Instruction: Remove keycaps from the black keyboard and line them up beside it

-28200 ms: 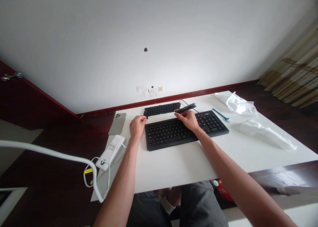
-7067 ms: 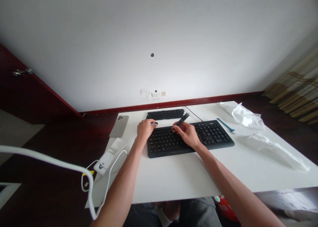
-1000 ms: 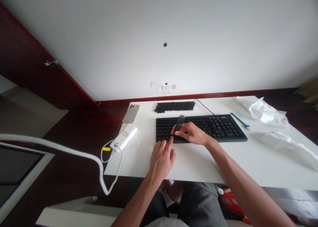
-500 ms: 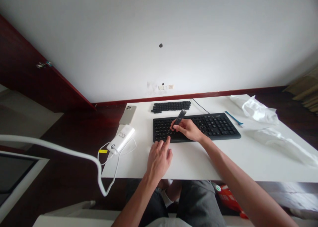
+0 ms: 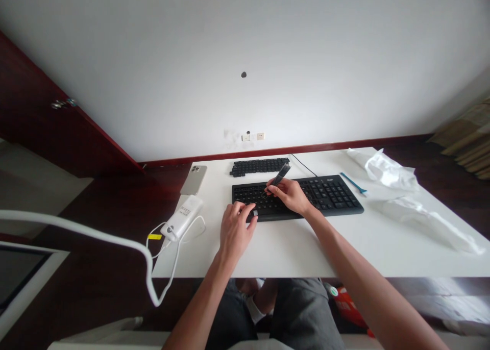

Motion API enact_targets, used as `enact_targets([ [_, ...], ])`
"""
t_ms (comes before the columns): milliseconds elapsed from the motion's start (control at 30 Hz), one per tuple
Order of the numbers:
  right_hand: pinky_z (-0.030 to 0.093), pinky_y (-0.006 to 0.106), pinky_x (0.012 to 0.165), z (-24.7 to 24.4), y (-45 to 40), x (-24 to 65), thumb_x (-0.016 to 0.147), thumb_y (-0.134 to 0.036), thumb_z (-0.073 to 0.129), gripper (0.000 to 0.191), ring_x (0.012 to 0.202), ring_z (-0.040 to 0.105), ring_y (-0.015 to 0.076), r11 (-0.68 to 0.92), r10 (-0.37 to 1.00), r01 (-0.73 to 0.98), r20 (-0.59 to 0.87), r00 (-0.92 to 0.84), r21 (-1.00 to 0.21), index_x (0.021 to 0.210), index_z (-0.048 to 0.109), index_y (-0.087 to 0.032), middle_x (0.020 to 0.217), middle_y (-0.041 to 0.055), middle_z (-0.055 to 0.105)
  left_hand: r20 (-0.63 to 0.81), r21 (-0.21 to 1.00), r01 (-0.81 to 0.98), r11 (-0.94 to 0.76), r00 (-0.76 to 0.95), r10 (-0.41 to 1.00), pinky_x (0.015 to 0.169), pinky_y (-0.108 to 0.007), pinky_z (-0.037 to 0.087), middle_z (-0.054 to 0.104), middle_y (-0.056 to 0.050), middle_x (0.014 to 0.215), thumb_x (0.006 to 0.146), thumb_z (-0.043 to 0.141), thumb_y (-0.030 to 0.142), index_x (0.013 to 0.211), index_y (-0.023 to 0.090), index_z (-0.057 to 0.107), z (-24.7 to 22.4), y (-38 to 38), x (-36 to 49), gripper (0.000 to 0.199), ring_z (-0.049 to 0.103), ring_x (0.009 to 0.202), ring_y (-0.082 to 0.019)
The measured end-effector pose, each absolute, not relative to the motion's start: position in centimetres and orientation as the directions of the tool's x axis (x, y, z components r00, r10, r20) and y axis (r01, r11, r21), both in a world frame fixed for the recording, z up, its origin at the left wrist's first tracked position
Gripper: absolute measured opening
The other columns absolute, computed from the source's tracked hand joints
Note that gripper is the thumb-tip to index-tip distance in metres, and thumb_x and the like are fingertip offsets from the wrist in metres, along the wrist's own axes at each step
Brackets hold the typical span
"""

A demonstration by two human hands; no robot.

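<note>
A full-size black keyboard (image 5: 332, 194) lies across the white table in front of me. My left hand (image 5: 236, 227) is at its lower left corner, with a small keycap (image 5: 255, 213) pinched between thumb and index finger. Over the left half of the keyboard, my right hand (image 5: 290, 194) grips a black keycap puller (image 5: 281, 173), held slanted like a pen. Its thin wire end points down at the keys, partly hidden by my fingers. Behind the keyboard, loose black keycaps (image 5: 260, 166) are laid in close rows.
On the left of the white table (image 5: 291, 253) lie a phone (image 5: 194, 179) and a white power bank (image 5: 182, 218) with a white cable (image 5: 115, 236). A blue pry tool (image 5: 352, 183) and crumpled white wrapping (image 5: 394, 170) lie to the right. A wall stands behind.
My left hand has gone from pointing with its index finger at the keyboard's edge to pinching a keycap. The puller has shifted slightly up and away from the lower left keys.
</note>
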State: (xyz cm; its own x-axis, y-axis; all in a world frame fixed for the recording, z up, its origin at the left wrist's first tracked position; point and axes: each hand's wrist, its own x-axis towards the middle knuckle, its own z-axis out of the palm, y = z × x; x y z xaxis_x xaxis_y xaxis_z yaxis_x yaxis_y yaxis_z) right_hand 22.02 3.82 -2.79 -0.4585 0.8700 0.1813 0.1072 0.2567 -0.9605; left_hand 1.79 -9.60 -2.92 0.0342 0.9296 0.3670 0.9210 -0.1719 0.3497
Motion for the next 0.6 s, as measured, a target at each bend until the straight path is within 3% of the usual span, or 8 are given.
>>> enact_targets([
  [233, 0.063, 0.040, 0.085, -3.1, 4.0, 22.2, 0.093, -0.062, 0.066, 0.048, 0.090, 0.078, 0.0271, 0.269, 0.864, 0.111, 0.189, -0.466, -0.957, 0.109, 0.068, -0.017, 0.096, 0.0105, 0.080, 0.323, 0.305, 0.934, -0.184, 0.080, 0.943, 0.092, -0.040, 0.051, 0.062, -0.004, 0.103, 0.092, 0.074, 0.026, 0.106, 0.026, 0.074, -2.4, -8.4, 1.2, 0.014, 0.057, 0.099, -0.022],
  [467, 0.063, 0.039, 0.085, -2.9, 3.9, 22.2, 0.094, -0.059, 0.066, 0.044, 0.089, 0.078, 0.0269, 0.283, 0.850, 0.122, 0.190, -0.492, -0.951, 0.107, 0.069, -0.017, 0.097, 0.0109, 0.080, 0.346, 0.270, 0.938, -0.216, 0.115, 0.931, 0.092, -0.038, 0.050, 0.063, -0.005, 0.099, 0.092, 0.074, 0.028, 0.105, 0.026, 0.077, -2.1, -7.9, 0.4, 0.013, 0.056, 0.098, -0.022],
  [600, 0.062, 0.039, 0.086, -2.9, 3.9, 22.2, 0.094, -0.058, 0.066, 0.044, 0.090, 0.078, 0.0268, 0.284, 0.857, 0.122, 0.194, -0.478, -0.951, 0.108, 0.069, -0.017, 0.097, 0.0110, 0.080, 0.377, 0.234, 0.952, -0.199, 0.100, 0.921, 0.091, -0.038, 0.049, 0.065, -0.006, 0.099, 0.097, 0.066, 0.029, 0.114, 0.026, 0.077, -1.0, -4.9, -0.5, 0.020, 0.056, 0.098, -0.023],
])
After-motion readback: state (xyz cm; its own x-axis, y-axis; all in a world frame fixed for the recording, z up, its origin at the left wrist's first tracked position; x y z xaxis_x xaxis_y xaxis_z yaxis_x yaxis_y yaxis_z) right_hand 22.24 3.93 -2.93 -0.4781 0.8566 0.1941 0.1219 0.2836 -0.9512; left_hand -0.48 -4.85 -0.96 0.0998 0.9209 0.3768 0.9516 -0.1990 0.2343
